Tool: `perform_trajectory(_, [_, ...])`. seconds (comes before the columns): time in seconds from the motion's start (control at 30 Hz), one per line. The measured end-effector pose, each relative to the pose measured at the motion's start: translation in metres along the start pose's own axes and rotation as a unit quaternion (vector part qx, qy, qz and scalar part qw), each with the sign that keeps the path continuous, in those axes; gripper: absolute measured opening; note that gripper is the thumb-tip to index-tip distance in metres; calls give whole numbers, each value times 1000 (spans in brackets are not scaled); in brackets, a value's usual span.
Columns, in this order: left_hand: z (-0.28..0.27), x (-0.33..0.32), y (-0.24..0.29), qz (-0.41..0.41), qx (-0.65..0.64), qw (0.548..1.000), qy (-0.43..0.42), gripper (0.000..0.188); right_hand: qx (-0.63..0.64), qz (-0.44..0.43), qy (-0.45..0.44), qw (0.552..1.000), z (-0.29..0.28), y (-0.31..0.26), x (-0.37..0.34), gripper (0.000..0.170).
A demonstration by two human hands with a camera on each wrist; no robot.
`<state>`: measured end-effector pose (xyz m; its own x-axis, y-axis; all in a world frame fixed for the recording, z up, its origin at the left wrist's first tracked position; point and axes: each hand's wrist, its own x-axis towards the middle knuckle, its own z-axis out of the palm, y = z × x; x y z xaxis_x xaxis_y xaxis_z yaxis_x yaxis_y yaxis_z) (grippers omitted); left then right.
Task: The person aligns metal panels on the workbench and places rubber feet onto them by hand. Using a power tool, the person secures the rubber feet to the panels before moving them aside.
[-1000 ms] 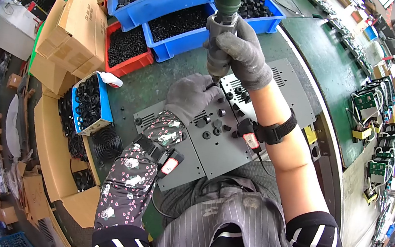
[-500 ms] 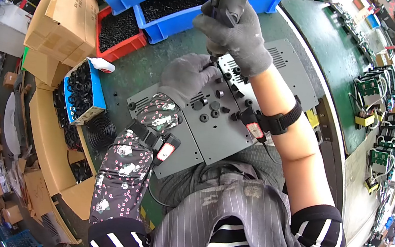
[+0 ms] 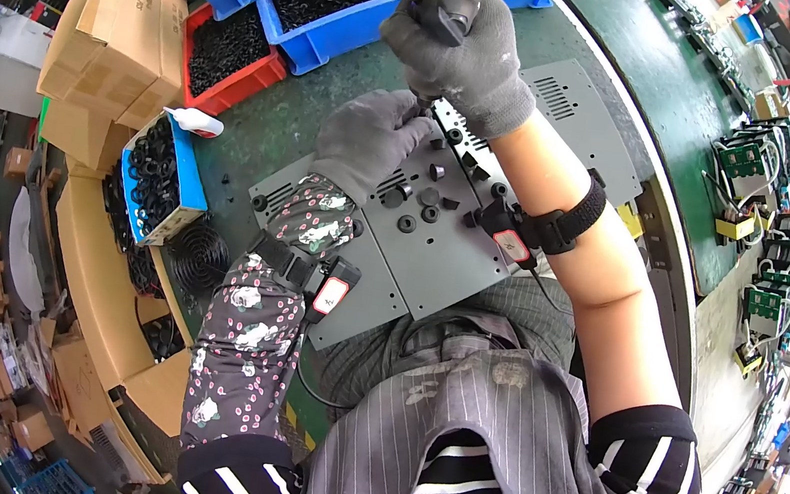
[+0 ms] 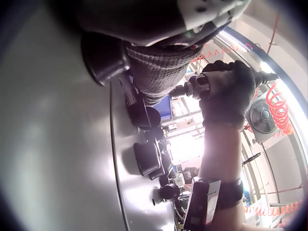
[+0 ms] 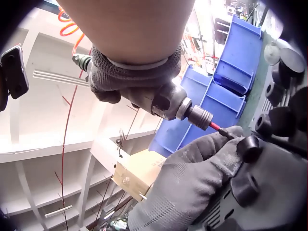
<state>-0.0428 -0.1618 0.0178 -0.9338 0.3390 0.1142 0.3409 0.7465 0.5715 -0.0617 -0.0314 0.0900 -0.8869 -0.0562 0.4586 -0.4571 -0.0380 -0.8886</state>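
Note:
My gloved right hand [image 3: 481, 62] grips a power screwdriver [image 5: 166, 102], its fingers wrapped round the body. The thin red bit [image 5: 215, 126] points down at the fingertips of my gloved left hand [image 3: 364, 142]. With thumb and forefinger, the left hand pinches a black rubber foot [image 5: 249, 149] at the bit's end, close over a grey metal panel [image 3: 442, 269]; its fingertips partly hide the bit's tip. Several more black rubber feet [image 3: 429, 213] lie loose on the panel, to the right of the left hand.
Blue bins [image 3: 329, 31] of small black parts stand at the back, beside a red bin [image 3: 254, 86]. On the left are cardboard boxes [image 3: 138, 29], a blue-edged box [image 3: 179, 217] of black rings and a white bottle [image 3: 192, 122]. A second green bench [image 3: 638, 99] lies right.
The right hand has turned round the screwdriver, and its top now leans more toward the head camera. The left hand stays at the bit's end. The head view has shifted a little.

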Motion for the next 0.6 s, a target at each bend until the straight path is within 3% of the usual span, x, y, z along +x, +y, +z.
perform_trajectory(0.07, [-1, 0, 0, 6, 15, 1000, -8, 28, 1, 68, 24, 997, -1, -5, -1, 27])
perform_trajectory(0.1, [0, 0, -1, 17, 21, 1000, -7, 28, 0, 67, 25, 997, -1, -3, -1, 27])
perform_trajectory(0.17, [1, -2, -1, 27, 27, 999, -7, 27, 6, -42, 62, 997, 1, 5, 1, 25])
perform_trajectory(0.27, [4, -4, -4, 37, 9, 998, 42, 24, 20, 17, -6, 1000, -9, -11, 1, 28])
perform_trajectory(0.33, [7, -3, -7, 100, 16, 989, 110, 21, 20, 8, 0, 1000, -8, -12, 1, 29])
perform_trajectory(0.47, [6, -3, -4, 86, 20, 993, 81, 20, 18, -50, 23, 998, -5, -10, 0, 30])
perform_trajectory(0.6, [-8, -1, 15, 13, 28, 999, -14, 21, 22, -13, 18, 999, -12, -9, -3, 30])
